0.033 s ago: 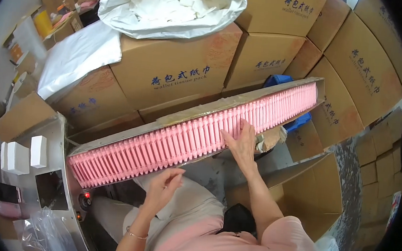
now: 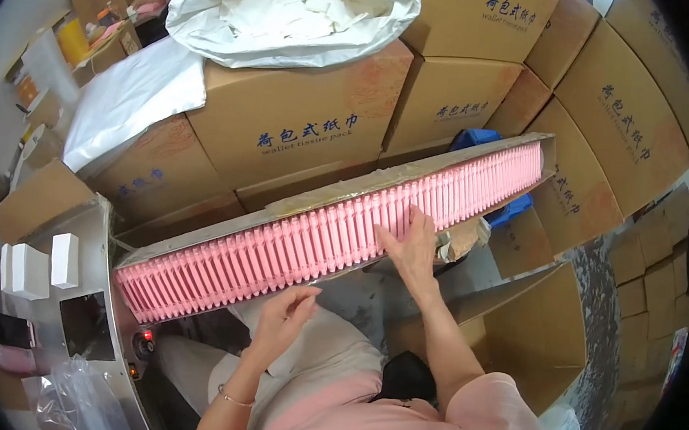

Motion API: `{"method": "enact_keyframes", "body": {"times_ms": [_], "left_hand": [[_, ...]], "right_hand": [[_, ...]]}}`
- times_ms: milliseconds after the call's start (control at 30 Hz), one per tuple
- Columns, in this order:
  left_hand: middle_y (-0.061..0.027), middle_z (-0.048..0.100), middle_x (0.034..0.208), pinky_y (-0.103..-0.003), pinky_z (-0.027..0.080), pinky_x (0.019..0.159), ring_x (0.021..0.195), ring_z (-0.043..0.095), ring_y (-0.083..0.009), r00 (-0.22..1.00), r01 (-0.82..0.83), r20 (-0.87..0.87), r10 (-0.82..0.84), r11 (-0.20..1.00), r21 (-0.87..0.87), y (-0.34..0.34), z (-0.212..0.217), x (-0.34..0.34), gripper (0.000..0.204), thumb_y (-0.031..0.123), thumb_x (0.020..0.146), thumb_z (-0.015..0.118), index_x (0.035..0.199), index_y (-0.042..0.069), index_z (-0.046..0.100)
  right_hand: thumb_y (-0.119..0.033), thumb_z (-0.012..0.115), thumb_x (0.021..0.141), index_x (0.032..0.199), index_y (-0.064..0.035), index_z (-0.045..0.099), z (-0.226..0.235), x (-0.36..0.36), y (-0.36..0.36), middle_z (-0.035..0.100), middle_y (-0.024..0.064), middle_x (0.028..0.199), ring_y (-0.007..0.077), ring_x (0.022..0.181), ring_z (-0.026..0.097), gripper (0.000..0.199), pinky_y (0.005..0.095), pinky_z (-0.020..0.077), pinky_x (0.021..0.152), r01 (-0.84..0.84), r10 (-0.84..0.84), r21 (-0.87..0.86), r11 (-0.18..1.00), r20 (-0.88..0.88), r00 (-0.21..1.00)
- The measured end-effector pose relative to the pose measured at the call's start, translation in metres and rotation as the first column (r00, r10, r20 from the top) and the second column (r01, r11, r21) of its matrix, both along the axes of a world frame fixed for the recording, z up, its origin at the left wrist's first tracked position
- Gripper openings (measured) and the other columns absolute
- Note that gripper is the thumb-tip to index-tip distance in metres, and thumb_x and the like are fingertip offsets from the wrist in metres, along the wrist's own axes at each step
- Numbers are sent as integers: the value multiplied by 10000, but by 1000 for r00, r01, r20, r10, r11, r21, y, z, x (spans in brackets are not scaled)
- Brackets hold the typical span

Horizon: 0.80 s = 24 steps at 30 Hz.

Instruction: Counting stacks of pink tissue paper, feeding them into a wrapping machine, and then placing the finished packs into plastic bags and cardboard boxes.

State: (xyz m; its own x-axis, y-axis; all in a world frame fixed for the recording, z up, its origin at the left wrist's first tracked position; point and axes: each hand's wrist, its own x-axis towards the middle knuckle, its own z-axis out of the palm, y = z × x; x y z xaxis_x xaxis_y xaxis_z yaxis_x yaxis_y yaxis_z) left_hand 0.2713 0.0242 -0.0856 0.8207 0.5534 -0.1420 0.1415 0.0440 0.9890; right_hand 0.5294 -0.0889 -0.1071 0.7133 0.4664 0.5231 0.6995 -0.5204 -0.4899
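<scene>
A long row of thin pink packs stands on edge, pressed together, in a narrow trough with a metal and cardboard edge. The trough slants across in front of me from lower left to upper right. My right hand rests on the near side of the row, right of its middle, with thumb and fingers apart against the packs. Just below the trough's near edge, my left hand hangs above my lap, its fingers curled in toward the thumb. Nothing shows in that hand.
Brown cartons are stacked behind the trough. On one lies a white sack of white pieces. At left, a metal machine top carries white blocks and a phone. An open carton stands at right.
</scene>
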Motion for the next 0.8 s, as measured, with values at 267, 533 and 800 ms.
{"method": "enact_keyframes", "body": {"times_ms": [267,533,800], "left_hand": [[-267,278,1480,-424,393,994,1285,397,-364,984,-148,167,65,815,560,-37,-8,96,618,62,766,720,1347,8,517],[-359,126,1549,-548,254,1084,1358,252,-515,964,-262,183,192,586,767,-42,-24,124,824,-1,690,702,1444,-11,371],[-408,395,1393,-413,486,978,1296,483,-437,945,-323,79,316,941,102,-50,6,106,967,13,860,572,1527,19,-128]], "right_hand": [[-192,744,757,1459,70,299,-23,-1,19,432,294,1410,441,1296,430,871,463,389,1060,-22,39,174,985,-95,995],[-209,751,780,1469,68,303,-33,-3,21,442,278,1426,432,1300,440,867,479,371,1077,-34,56,184,982,-116,992],[-168,720,789,1453,82,314,-32,2,18,448,304,1404,445,1298,440,818,477,366,1083,-62,74,199,978,-56,996]]}}
